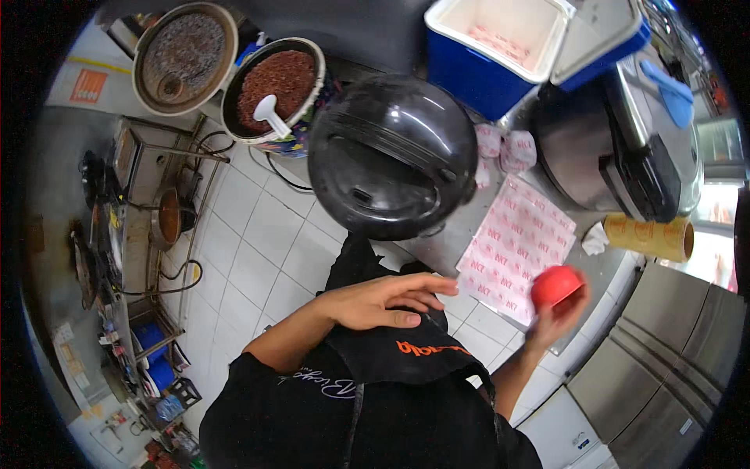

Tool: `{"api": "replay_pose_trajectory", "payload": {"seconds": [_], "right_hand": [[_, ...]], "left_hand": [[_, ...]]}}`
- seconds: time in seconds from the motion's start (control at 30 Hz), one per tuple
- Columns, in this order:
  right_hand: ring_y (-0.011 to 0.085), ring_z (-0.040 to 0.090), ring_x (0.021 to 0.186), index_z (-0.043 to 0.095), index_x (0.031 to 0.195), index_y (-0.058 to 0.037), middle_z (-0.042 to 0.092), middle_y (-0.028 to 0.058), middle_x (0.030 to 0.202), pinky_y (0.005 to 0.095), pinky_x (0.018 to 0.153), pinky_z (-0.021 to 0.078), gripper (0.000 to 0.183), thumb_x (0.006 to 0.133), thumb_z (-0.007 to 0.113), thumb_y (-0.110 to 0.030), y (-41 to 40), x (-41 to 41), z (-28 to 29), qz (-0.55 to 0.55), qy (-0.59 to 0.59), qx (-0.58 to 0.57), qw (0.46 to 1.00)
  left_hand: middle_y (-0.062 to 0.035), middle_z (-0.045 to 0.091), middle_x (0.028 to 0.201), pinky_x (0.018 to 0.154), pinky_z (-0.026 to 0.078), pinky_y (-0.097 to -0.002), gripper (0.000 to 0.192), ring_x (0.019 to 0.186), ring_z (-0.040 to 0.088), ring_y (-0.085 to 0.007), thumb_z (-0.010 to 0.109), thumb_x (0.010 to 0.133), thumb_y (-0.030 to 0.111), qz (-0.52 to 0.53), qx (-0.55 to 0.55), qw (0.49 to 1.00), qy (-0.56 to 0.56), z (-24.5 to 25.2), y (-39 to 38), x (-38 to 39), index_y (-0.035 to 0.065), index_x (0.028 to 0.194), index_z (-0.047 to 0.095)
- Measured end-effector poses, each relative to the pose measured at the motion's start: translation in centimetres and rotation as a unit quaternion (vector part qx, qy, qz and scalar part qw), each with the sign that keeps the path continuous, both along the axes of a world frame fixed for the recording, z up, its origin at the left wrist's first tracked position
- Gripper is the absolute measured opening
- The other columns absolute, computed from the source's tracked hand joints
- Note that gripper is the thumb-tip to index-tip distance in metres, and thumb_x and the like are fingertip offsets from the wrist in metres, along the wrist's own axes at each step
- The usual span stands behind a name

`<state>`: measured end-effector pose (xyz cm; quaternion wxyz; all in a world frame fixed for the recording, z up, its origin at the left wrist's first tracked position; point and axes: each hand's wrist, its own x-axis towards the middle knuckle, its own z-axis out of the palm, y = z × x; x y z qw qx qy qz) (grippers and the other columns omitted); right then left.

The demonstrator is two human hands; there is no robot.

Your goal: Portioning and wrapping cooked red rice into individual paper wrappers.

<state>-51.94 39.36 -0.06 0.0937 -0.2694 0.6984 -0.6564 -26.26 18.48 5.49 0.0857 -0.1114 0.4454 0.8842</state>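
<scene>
My right hand (562, 316) grips a small red bowl (554, 287) over the lower right part of the printed wrapping paper (512, 246). Nothing is in my left hand (387, 302), which hovers in front of my black apron with its fingers apart, left of the paper. Beyond that hand stands a round black cooker (392, 152) with its lid down. Several wrapped portions (518, 150) sit on the steel table between the cooker and the paper. A crumpled white tissue (595, 239) lies to the paper's right.
A blue cooler box (480, 76) stands open with wrapped portions inside. At the right are a large steel cooker (586, 140) and a yellow film roll (650, 236). A pot of reddish-brown grain (275, 82) holds a white scoop (269, 114); a pan of dark liquid (184, 55) stands farther left.
</scene>
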Motion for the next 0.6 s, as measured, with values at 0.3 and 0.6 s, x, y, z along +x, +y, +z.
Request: {"api": "replay_pose_trajectory", "payload": {"seconds": [0.3,0.6], "right_hand": [[0.0397,0.051,0.117,0.060,0.130,-0.0076,0.054,0.0184,0.130,0.0501,0.098,0.0373,0.081,0.075,0.070,-0.066,-24.3,17.5,16.0,0.428,0.357,0.109,0.823],[0.0306,0.070,0.087,0.066,0.109,-0.0055,0.072,0.0133,0.085,0.0435,0.089,0.0463,0.028,0.088,0.064,-0.024,-46.8,25.2,5.9,0.372,0.605,0.388,0.588]], "left_hand": [[-0.0179,0.040,0.151,0.114,0.039,-0.0468,0.127,0.139,0.044,-0.0299,0.081,0.069,0.068,0.298,0.075,0.948,0.083,2.1,-8.2,12.5,0.0027,0.157,0.015],[-0.0224,0.047,0.145,0.098,0.056,-0.0457,0.096,0.125,0.057,-0.0400,0.077,0.081,0.051,0.541,0.087,0.825,0.141,-2.7,-19.9,26.3,-0.0002,0.149,0.033]]}}
